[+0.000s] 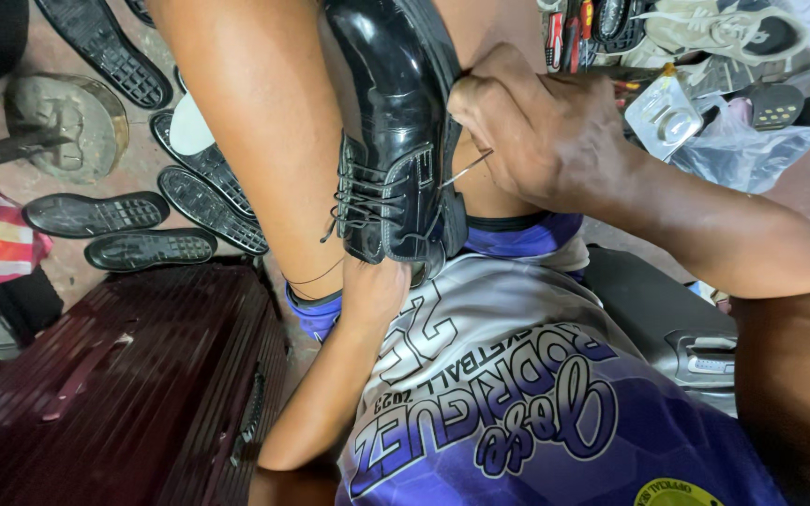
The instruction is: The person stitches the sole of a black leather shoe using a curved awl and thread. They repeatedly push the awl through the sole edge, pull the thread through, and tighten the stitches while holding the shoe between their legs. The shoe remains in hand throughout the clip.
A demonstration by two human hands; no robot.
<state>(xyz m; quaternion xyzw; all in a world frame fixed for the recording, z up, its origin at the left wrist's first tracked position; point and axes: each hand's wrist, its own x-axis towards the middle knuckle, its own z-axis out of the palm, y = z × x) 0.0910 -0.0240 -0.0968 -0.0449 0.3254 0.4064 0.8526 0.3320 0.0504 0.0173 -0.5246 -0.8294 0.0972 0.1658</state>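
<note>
A glossy black lace-up shoe (396, 112) lies between my bare knees, heel toward me. My left hand (372, 292) reaches under the shoe's heel end and holds it from below; most of its fingers are hidden behind the shoe. My right hand (536, 131) is closed at the shoe's right side near the sole edge, pinching a thin metal needle or awl (466, 171) that points into the shoe's side. A dark thread (316, 278) hangs from the laces across my left leg.
Several black rubber soles (96, 214) lie on the floor at left beside a round stone-like block (67, 122). A dark red case (114, 384) sits at lower left. Sneakers (714, 28), tools and a clear plastic bag (752, 131) crowd the upper right.
</note>
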